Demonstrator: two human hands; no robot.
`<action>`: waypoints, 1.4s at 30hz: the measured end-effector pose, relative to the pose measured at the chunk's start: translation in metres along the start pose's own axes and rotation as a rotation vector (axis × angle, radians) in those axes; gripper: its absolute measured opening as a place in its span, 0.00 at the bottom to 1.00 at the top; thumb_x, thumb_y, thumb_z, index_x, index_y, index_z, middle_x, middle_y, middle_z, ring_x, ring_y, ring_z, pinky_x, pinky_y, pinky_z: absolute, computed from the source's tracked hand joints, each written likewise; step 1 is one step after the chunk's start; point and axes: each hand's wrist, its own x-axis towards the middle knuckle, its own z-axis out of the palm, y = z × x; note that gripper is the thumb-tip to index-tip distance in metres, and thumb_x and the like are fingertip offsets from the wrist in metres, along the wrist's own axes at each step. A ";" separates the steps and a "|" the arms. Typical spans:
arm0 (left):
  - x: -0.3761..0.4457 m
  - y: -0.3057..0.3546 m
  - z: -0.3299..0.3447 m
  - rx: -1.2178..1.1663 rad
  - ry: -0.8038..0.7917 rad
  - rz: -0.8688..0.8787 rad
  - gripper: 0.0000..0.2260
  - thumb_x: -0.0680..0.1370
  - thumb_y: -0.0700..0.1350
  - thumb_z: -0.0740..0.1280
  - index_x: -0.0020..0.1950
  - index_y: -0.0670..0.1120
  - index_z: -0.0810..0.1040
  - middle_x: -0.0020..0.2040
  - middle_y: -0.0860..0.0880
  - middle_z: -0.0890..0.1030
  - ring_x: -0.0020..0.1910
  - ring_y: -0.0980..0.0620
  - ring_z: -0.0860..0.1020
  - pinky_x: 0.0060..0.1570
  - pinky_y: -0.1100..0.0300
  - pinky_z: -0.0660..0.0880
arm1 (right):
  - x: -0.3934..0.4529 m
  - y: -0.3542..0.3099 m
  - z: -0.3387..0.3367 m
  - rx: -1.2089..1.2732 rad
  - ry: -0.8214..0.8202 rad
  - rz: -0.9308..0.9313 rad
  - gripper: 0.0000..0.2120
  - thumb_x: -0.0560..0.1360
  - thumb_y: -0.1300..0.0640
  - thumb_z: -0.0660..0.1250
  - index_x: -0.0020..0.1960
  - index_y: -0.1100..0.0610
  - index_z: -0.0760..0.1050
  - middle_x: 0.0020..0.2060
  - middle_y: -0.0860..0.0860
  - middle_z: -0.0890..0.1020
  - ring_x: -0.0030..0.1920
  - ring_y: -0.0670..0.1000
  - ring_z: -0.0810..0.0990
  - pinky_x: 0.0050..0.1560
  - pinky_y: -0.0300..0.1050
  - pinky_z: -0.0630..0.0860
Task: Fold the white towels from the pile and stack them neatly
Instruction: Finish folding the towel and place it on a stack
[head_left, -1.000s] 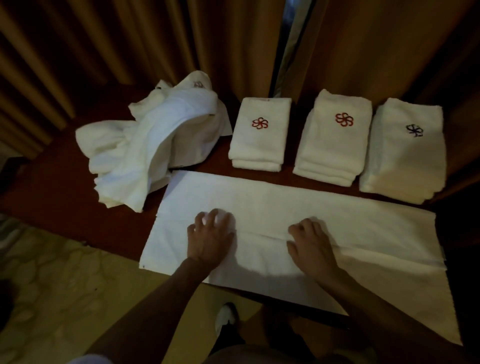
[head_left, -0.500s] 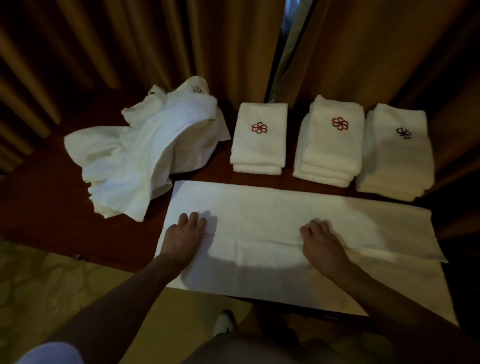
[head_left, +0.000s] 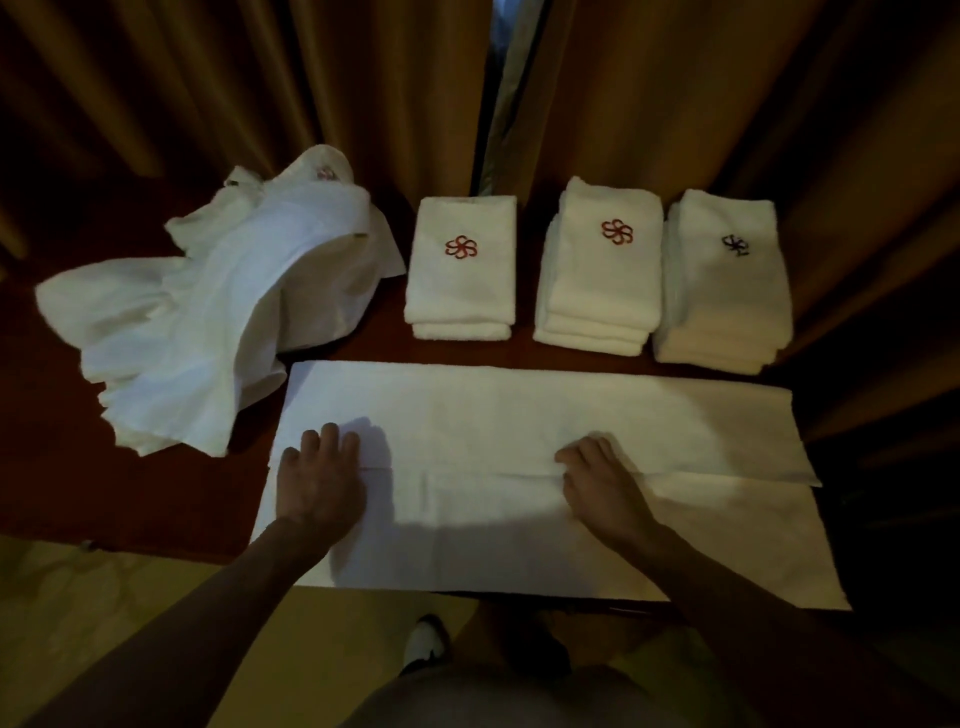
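1. A long white towel (head_left: 545, 415) lies spread flat along the near edge of a dark red worktop (head_left: 130, 493). Its far half is folded toward the person, so a fold edge runs lengthwise across the middle.
2. The left hand (head_left: 319, 486) rests palm down on the towel's left end, over that fold edge. Its grip is open: the fingers are straight, slightly spread, and press flat on the cloth without clasping anything.
3. The right hand (head_left: 602, 486) rests on the towel a little right of centre, also at the fold edge. Its fingers bend at the knuckles with the tips down on the cloth; whether they pinch the edge or only press on it cannot be made out.
4. A loose, crumpled pile of white towels (head_left: 208, 322) sits on the worktop at far left, just beside the spread towel's far left corner.
5. Behind the spread towel stand three stacks of folded white towels in a row, near one another. The left stack (head_left: 462, 291) and the middle stack (head_left: 597, 291) each show a red flower emblem on top; the right stack (head_left: 727, 301) shows a dark emblem.
6. Brown curtains (head_left: 675, 104) hang behind the worktop.
7. A white shoe (head_left: 426, 642) shows on the floor below the near edge.
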 end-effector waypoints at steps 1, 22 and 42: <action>0.001 0.013 -0.002 -0.038 0.014 0.031 0.17 0.75 0.48 0.67 0.61 0.43 0.74 0.56 0.42 0.75 0.52 0.42 0.74 0.46 0.49 0.72 | -0.003 0.002 -0.002 0.078 0.013 -0.012 0.14 0.78 0.61 0.63 0.64 0.57 0.75 0.60 0.54 0.75 0.63 0.56 0.71 0.66 0.49 0.68; 0.014 0.224 -0.037 -0.001 0.087 0.359 0.22 0.59 0.39 0.80 0.51 0.43 0.82 0.48 0.42 0.80 0.41 0.40 0.79 0.27 0.52 0.76 | -0.056 0.184 -0.014 -0.293 0.041 0.210 0.11 0.68 0.61 0.71 0.50 0.58 0.76 0.47 0.58 0.77 0.49 0.60 0.75 0.36 0.52 0.76; 0.015 0.264 -0.030 -0.009 0.102 0.289 0.31 0.56 0.38 0.82 0.54 0.40 0.73 0.44 0.40 0.77 0.36 0.39 0.76 0.21 0.60 0.62 | -0.096 0.244 -0.005 -0.454 0.545 0.048 0.07 0.81 0.64 0.57 0.48 0.58 0.72 0.47 0.58 0.76 0.47 0.59 0.75 0.40 0.48 0.70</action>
